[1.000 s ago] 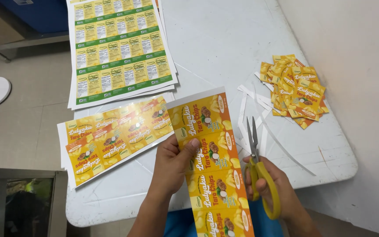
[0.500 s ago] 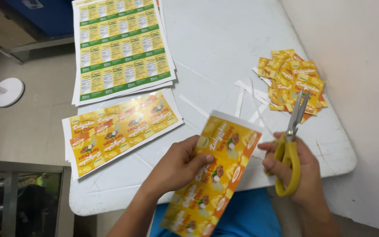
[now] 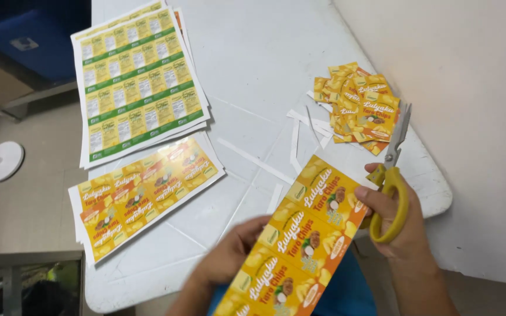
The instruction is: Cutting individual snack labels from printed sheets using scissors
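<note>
A white table (image 3: 276,52) with scuffs and thin cut marks fills the middle of the frame, its rounded near corners at the lower left and right. To the right of it runs a plain pale wall (image 3: 469,88). At the left edge lies a beige tiled floor (image 3: 24,205) with a round white stand base (image 3: 2,161), and a blue bin (image 3: 30,41) sits in the upper left corner.

On the upper left of the table rests a stack of printed sheets (image 3: 139,88), each a grid of small yellow and white panels crossed by green bands. Below it, toward the left edge of the table, a smaller stack of orange-yellow label sheets (image 3: 147,190) lies at a slant. At the upper right of the table sits a loose pile of cut labels (image 3: 361,108) in the same orange and yellow, with narrow white paper trimmings (image 3: 300,131) scattered just beside it toward the centre.

In the lower centre, a long strip of labels (image 3: 300,240) runs diagonally from the bottom edge up toward the right. The left hand (image 3: 232,257) grips it from beneath, fingers curled around its left edge and mostly hidden by the paper. The right hand (image 3: 396,225) is closed through the yellow handles of a pair of scissors (image 3: 390,181), its thumb pressing the strip's upper right edge; the grey blades point up toward the pile, near shut.
</note>
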